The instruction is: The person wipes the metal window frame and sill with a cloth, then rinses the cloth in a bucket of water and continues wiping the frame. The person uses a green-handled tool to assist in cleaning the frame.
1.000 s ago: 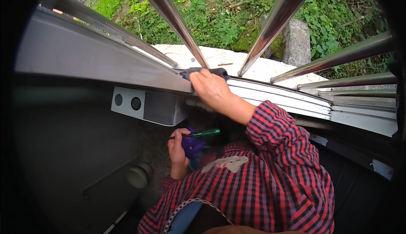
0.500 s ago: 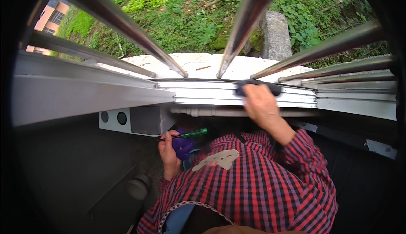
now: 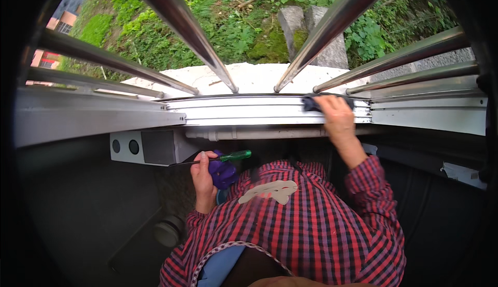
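Observation:
My right hand (image 3: 339, 120) presses a dark cloth (image 3: 313, 104) onto the white grooved window track (image 3: 244, 112), near its right end. The fingers are bent over the cloth and hide part of it. Lower and to the left, my left hand (image 3: 204, 177) grips a screwdriver (image 3: 236, 156) with a green handle and a dark shaft. The handle points right, and the shaft runs left past the fingers. Right beside that hand hangs something purple (image 3: 223, 173), partly hidden, and I cannot make out what it is.
Metal bars (image 3: 199, 40) rise just beyond the track, with a pale ledge (image 3: 254, 77) behind them. A grey and white box (image 3: 150, 148) sits under the left sill. Below the track runs a pale pipe (image 3: 249, 133). A round-topped container (image 3: 167, 232) stands at lower left.
My right hand has slid the cloth a little to the right along the track. The view has shifted somewhat; my left hand keeps hold of the screwdriver.

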`<state>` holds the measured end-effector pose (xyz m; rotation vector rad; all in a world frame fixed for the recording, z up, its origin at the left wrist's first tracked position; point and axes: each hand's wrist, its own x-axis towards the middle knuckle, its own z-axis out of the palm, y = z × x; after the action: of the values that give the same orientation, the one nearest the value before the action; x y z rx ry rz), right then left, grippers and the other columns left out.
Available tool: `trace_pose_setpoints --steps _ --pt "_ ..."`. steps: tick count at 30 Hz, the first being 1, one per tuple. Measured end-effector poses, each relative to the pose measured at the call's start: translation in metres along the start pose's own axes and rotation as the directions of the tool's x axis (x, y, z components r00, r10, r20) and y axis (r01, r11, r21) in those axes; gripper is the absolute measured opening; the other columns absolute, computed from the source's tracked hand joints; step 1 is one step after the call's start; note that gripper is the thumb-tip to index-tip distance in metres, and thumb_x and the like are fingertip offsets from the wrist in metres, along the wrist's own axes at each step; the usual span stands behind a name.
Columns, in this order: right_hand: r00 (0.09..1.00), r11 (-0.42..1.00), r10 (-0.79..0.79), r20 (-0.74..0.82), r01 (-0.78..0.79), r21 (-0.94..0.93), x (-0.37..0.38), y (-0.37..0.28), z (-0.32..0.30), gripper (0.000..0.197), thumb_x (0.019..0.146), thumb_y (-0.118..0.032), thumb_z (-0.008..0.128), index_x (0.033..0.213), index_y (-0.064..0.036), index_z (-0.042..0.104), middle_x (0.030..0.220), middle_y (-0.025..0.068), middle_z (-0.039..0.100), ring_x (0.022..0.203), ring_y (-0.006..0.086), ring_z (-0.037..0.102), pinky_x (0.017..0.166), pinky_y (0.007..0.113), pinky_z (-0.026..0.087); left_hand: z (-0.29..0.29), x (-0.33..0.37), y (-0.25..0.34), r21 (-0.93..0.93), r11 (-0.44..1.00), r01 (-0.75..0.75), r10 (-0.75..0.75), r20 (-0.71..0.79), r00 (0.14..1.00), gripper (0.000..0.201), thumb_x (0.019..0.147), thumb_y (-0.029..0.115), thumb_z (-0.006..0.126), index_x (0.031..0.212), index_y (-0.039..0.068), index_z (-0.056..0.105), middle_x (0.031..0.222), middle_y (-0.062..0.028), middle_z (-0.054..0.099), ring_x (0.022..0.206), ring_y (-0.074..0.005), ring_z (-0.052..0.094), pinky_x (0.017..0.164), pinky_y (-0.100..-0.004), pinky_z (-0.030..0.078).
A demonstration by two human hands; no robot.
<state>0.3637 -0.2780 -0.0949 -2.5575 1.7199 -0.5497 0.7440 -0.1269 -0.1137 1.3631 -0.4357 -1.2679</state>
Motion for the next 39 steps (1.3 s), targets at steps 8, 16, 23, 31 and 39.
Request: trace_pose_setpoints --steps 8,16,23,31,39 --pt "0.942 0.991 0.008 -0.335 0.038 0.129 -0.005 -0.025 -0.03 0.024 0.087 0.004 0.066 0.108 -0.0054 0.072 0.094 0.01 0.069 0.086 0.0323 0.064 0.078 0.043 0.055 -0.003 -0.017 0.004 0.111 0.994 -0.017 0.026 -0.087 0.996 0.035 0.113 0.028 0.052 0.095 0.003 0.069 0.092 0.0008 0.066 0.083 -0.007 0.058 0.076 -0.0229 0.048" --pt "0.998 0.987 0.019 -0.056 -0.01 0.161 -0.008 -0.049 0.025 0.022 0.085 -0.008 0.069 0.106 -0.0125 0.071 0.098 0.0032 0.067 0.091 0.0275 0.059 0.078 0.041 0.044 -0.004 -0.008 -0.003 0.105 0.994 -0.014 0.019 -0.049 0.999 0.036 0.113 0.027 0.052 0.094 0.003 0.069 0.09 -0.0006 0.067 0.079 -0.0065 0.059 0.073 -0.0238 0.048" --pt "0.989 0.986 0.142 0.028 -0.139 -0.094 -0.059 0.04 0.038 0.024 0.083 -0.002 0.067 0.104 -0.009 0.073 0.107 0.0091 0.07 0.103 0.0319 0.063 0.092 0.043 0.052 -0.017 0.023 -0.039 0.158 0.987 0.025 -0.034 0.054 0.998 0.032 0.111 0.027 0.056 0.094 0.004 0.069 0.095 -0.0026 0.068 0.093 -0.0122 0.062 0.085 -0.0294 0.05" --pt "0.976 0.983 0.018 -0.216 0.021 0.18 -0.033 -0.038 0.058 0.028 0.082 -0.004 0.066 0.109 -0.0067 0.072 0.111 0.0056 0.07 0.108 0.0271 0.065 0.092 0.038 0.057 -0.019 0.025 -0.029 0.109 0.993 0.045 -0.048 0.018 0.999 0.033 0.113 0.03 0.055 0.095 0.004 0.067 0.092 -0.0018 0.066 0.082 -0.0093 0.059 0.075 -0.0254 0.048" --pt "0.991 0.953 0.058 -0.118 -0.02 0.303 -0.002 -0.06 0.056 0.032 0.083 -0.003 0.073 0.114 -0.0067 0.071 0.111 0.0057 0.07 0.109 0.0297 0.065 0.092 0.039 0.056 0.005 0.035 -0.022 0.114 0.991 -0.065 0.032 0.273 0.961 0.033 0.113 0.027 0.052 0.095 0.002 0.066 0.095 -0.0022 0.064 0.089 -0.01 0.057 0.083 -0.0264 0.045"
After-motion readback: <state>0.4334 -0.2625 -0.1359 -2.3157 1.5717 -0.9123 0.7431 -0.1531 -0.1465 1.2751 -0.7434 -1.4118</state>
